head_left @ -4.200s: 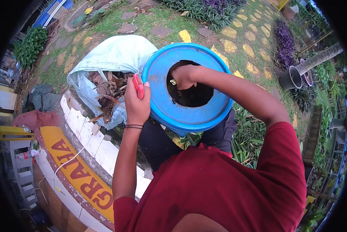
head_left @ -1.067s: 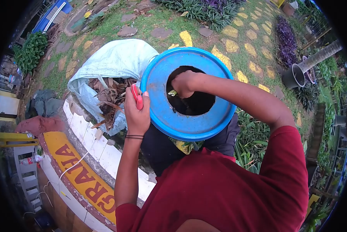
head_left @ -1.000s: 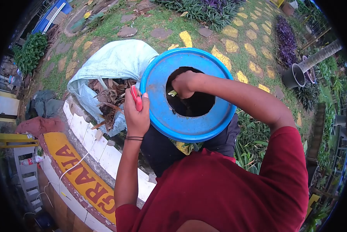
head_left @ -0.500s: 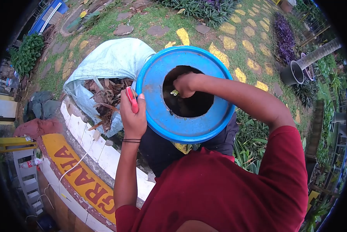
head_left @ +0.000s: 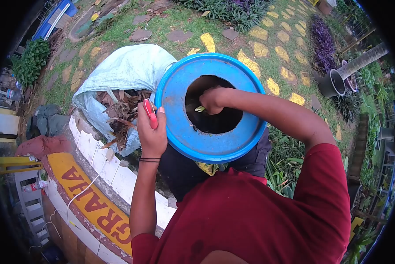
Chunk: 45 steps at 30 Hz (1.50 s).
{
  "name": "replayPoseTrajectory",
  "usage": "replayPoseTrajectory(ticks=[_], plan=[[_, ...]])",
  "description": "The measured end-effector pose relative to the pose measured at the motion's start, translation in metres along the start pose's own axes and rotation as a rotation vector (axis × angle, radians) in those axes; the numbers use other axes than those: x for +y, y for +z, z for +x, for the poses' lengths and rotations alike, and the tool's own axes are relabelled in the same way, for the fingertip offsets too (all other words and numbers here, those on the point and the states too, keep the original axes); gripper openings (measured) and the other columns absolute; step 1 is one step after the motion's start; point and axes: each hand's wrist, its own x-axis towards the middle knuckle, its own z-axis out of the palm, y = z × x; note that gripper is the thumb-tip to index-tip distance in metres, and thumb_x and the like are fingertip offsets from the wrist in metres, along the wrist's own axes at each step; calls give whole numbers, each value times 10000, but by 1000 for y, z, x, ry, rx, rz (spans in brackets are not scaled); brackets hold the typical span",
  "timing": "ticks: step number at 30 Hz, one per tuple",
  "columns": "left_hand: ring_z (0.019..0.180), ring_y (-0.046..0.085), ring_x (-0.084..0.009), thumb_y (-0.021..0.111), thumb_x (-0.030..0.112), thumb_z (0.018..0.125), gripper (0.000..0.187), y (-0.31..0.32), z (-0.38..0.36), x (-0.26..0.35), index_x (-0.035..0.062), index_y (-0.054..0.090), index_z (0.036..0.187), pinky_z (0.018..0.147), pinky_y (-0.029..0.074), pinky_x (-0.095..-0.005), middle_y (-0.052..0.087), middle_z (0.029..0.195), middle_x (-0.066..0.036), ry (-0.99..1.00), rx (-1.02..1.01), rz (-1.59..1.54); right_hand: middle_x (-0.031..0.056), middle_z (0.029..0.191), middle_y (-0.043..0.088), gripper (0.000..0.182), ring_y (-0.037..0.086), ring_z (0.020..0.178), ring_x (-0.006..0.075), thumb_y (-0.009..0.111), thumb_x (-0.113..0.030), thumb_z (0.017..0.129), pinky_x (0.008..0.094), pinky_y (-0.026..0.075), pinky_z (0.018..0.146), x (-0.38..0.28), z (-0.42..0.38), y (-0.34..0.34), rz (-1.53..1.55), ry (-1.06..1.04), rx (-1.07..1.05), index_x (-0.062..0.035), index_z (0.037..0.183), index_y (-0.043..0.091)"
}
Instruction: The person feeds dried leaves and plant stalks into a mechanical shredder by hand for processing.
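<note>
At the far left a leafy bush (head_left: 30,61) shows against the dark, curved border of the view, which cuts off much of the clutter beside it. Nearer, a plastic bottle (head_left: 32,187) lies by a pale slatted frame (head_left: 29,207); the bottle's label is too small to read. To the right of these curves a yellow sign (head_left: 92,198) lettered GRAHA, crossed by a thin white cord. Farther right, a pale blue sack (head_left: 127,64) gapes over dry brown leaves (head_left: 120,110); its depth is out of sight. Just beside the leaves, the left hand (head_left: 152,125) has its grip wrapped round a red-handled tool (head_left: 150,114); the fingers cover part of it, and what kind of tool it is cannot be made out. Next comes a blue drum (head_left: 172,116), whose broad top hides most of its sides and part of the person's dark-clad legs (head_left: 180,176). Inside its dark round hole is the right hand (head_left: 212,100), its grip pinching a pale green piece (head_left: 199,108); the fingertips are out of view, as is the rest of the piece. The right forearm covers the drum's right edge. Far right, a dark pot (head_left: 331,83) tilts near purple plants (head_left: 323,44).
</note>
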Motion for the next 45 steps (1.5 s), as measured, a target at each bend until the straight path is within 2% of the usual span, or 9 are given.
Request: replayPoseTrajectory(ticks=[6, 10, 18, 24, 27, 38, 40, 42, 45], plan=[[743, 415, -112, 555, 73, 993, 105, -1, 0, 1, 33, 458, 1004, 681, 390, -284, 434, 832, -21, -16, 1, -9, 226, 1100, 706, 372, 668, 1070, 383, 683, -258, 837, 463, 550, 887, 6, -11, -15, 81, -70, 168, 42, 1056, 713], [747, 419, -114, 557, 75, 992, 109, 1, 0, 4, 35, 455, 1002, 687, 394, -284, 436, 838, -23, 3, 22, 7, 186, 1173, 703, 367, 668, 1109, 351, 669, -260, 853, 467, 545, 905, -7, -30, -35, 14, -7, 111, -3, 1109, 727], [757, 418, -119, 560, 79, 992, 114, 0, -1, 4, 34, 455, 1000, 697, 394, -282, 436, 845, -25, -14, 0, -10, 201, 1156, 708, 305, 680, 1100, 341, 686, -148, 810, 438, 553, 899, -2, 0, -10, -7, -4, 288, -26, 1083, 746], [765, 421, -124, 561, 89, 997, 115, 0, -1, 3, 32, 461, 1005, 711, 402, -285, 442, 857, -32, -3, 7, 18, 193, 1146, 713, 310, 689, 1082, 340, 692, -133, 791, 437, 558, 875, -9, 11, -3, -86, -10, 87, -22, 1075, 747], [770, 428, -129, 561, 94, 1000, 115, -1, 0, 0, 30, 466, 1009, 720, 407, -287, 446, 863, -34, 2, 13, 29, 226, 1161, 691, 390, 669, 1113, 352, 705, -158, 789, 444, 556, 893, -14, 5, -19, -51, -113, 272, -2, 1147, 697], [763, 451, -122, 571, 91, 996, 120, -1, -1, 2, 25, 479, 1035, 715, 423, -285, 475, 864, -37, -11, -2, 4, 198, 1133, 715, 340, 690, 1082, 327, 719, -102, 736, 425, 567, 864, -10, -14, -30, -72, 26, 243, -14, 1064, 746], [763, 507, -254, 606, 131, 967, 193, -2, 1, 3, -4, 471, 992, 725, 440, -374, 497, 858, -131, -54, -6, -47, 200, 1133, 716, 336, 691, 1081, 330, 718, -109, 743, 430, 566, 869, -3, -2, -24, -86, 3, 287, -12, 1063, 747], [765, 507, -250, 607, 131, 967, 194, -2, 1, 4, -5, 471, 990, 728, 441, -371, 494, 857, -130, -51, -2, -47, 201, 1132, 716, 331, 691, 1081, 332, 716, -116, 751, 434, 565, 873, -1, 11, -14, -107, -16, 328, -9, 1063, 747], [759, 501, -251, 610, 130, 966, 198, -1, -1, 8, -6, 467, 981, 726, 440, -372, 485, 845, -130, -51, 1, -44, 201, 1148, 712, 329, 684, 1096, 341, 706, -132, 772, 443, 558, 887, -5, 19, -7, -109, 45, 137, -4, 1072, 745]])
